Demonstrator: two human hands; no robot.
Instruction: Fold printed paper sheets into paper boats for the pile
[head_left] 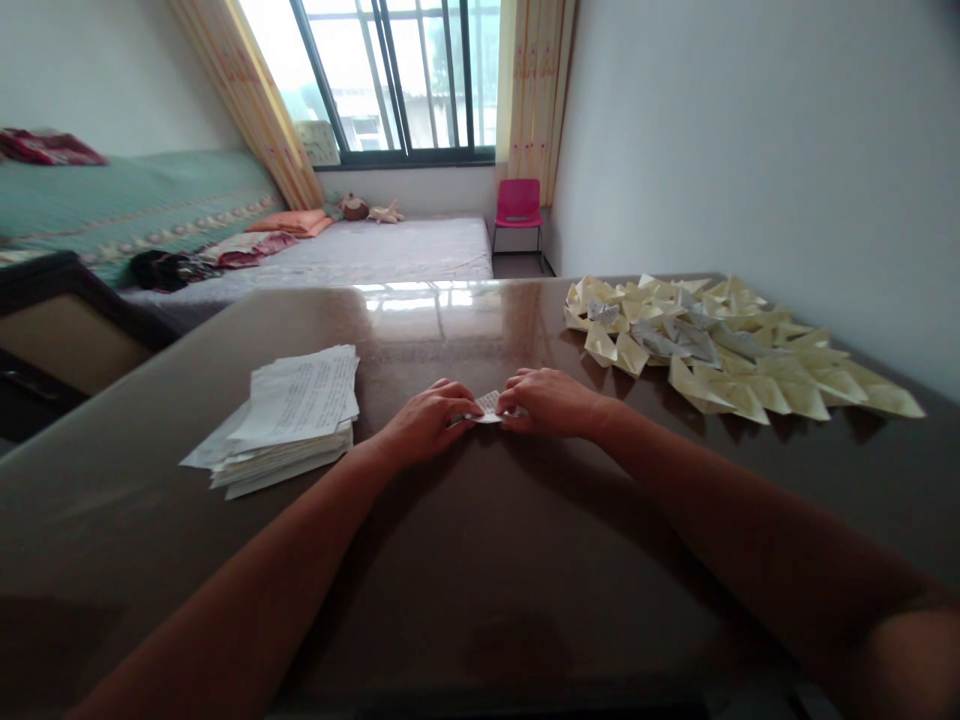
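Between my two hands, at the middle of the glossy brown table, is a small folded sheet of printed paper. My left hand pinches its left end with closed fingers. At the right end, my right hand does the same, fingers bent round the paper. The fingers cover both ends, so only the middle shows. To the left lies a stack of printed paper sheets, loosely squared. On the right, many folded paper boats, mostly cream with some printed white ones, sit nested in rows.
Past the table's far edge stands a bed with pillows and soft toys, under a window. A pink chair is in the far corner. A white wall runs along the right, and a dark wooden headboard-like panel stands at left.
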